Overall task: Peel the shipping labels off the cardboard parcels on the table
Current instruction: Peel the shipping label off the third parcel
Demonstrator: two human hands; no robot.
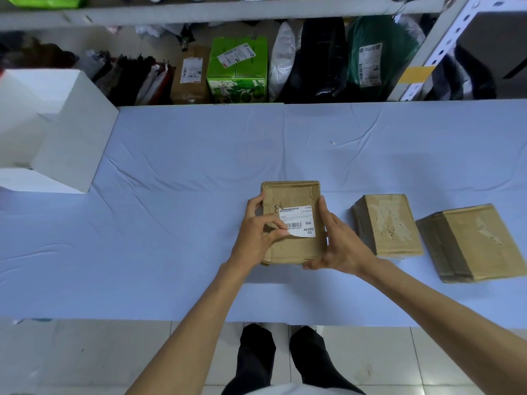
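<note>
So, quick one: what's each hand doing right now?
The left hand pinches the shipping label at its lower-left corner.
The right hand grips the parcel by its right side.

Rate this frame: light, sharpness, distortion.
Head view, light: even and soft, faint shadows beside the parcel, no glare. Head view, focus: label sharp, MX and MXRC 03 readable, fine print too small. Head view, geometry: wide-angle distortion tilts the shelf post and stretches the forearms.

Bench [171, 223], creased pale blue cloth cover. Carried: white box [65, 132] (far left edge); centre parcel [293, 252] bearing shipping label [299, 222]; second parcel [387, 226] just right; third parcel [479, 240] beyond, both tops scuffed.
</note>
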